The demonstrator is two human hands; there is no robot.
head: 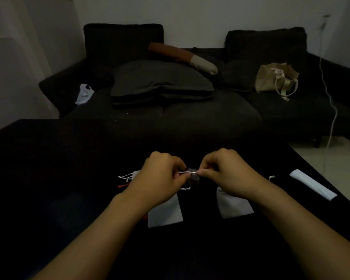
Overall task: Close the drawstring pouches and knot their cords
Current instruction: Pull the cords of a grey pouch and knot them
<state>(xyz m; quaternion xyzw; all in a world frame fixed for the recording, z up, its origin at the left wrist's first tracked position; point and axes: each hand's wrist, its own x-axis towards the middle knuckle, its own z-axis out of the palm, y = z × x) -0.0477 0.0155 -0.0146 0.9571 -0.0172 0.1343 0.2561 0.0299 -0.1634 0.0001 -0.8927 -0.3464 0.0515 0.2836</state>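
While both hands pinch the cord [187, 172], the dark pouch [193, 178] hangs between them.
Left hand [162, 178] and right hand [224, 174] should pull evenly apart, seating the knot tight.

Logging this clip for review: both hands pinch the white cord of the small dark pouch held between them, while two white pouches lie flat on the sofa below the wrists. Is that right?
Not quite. The two white pouches lie flat on the black table, not on the sofa, as the head view shows. The rest holds: left hand and right hand pinch the white cord of the small dark pouch.
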